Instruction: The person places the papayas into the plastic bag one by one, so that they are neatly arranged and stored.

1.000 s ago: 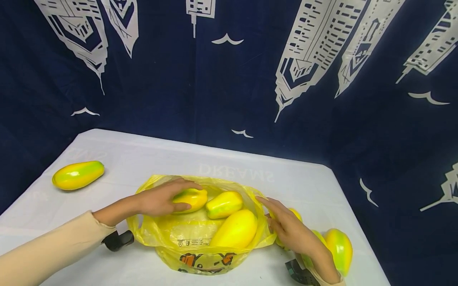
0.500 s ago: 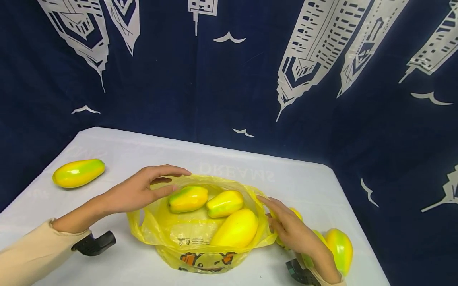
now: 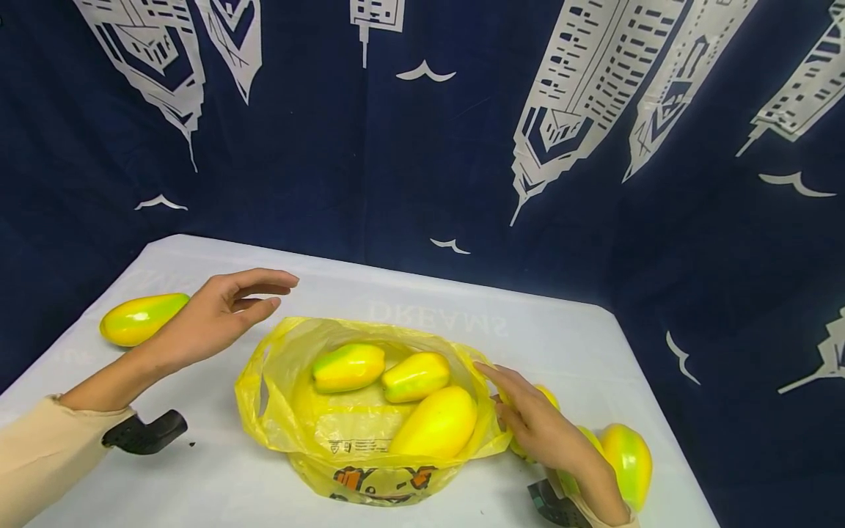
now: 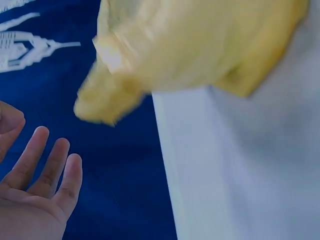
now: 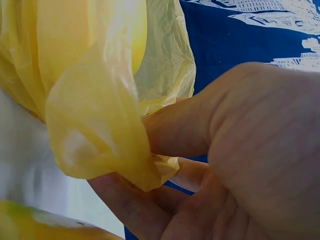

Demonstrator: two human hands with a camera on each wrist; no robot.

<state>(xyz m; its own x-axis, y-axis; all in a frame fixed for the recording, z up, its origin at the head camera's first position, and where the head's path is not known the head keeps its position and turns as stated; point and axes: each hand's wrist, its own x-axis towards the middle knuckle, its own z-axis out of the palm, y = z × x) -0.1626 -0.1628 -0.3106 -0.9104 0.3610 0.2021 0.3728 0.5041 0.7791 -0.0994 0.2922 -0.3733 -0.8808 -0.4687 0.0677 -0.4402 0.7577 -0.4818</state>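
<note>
A yellow plastic bag [image 3: 359, 473] stands with its mouth spread wide, a cartoon face printed on its front. Inside it lie two yellow-green papayas, one at the left [image 3: 348, 368] and one in the middle [image 3: 416, 378], plus a larger plain yellow fruit [image 3: 436, 424]. My right hand [image 3: 538, 422] pinches the bag's right edge between thumb and fingers; the right wrist view shows the film [image 5: 100, 120] between them. My left hand [image 3: 214, 315] holds nothing, its fingers loosely extended above the table, left of the bag. It partly overlaps another papaya [image 3: 140, 320].
More yellow-green fruits, one of them plainly visible [image 3: 626, 463], lie by my right forearm, partly hidden behind it. A white cloth covers the table [image 3: 218, 469]. Behind it hangs a dark blue curtain [image 3: 317, 183] with white building prints.
My left hand has let go of the left papaya inside the bag, come out and moved up and left toward the papaya on the table. The right hand stays on the bag's edge.
</note>
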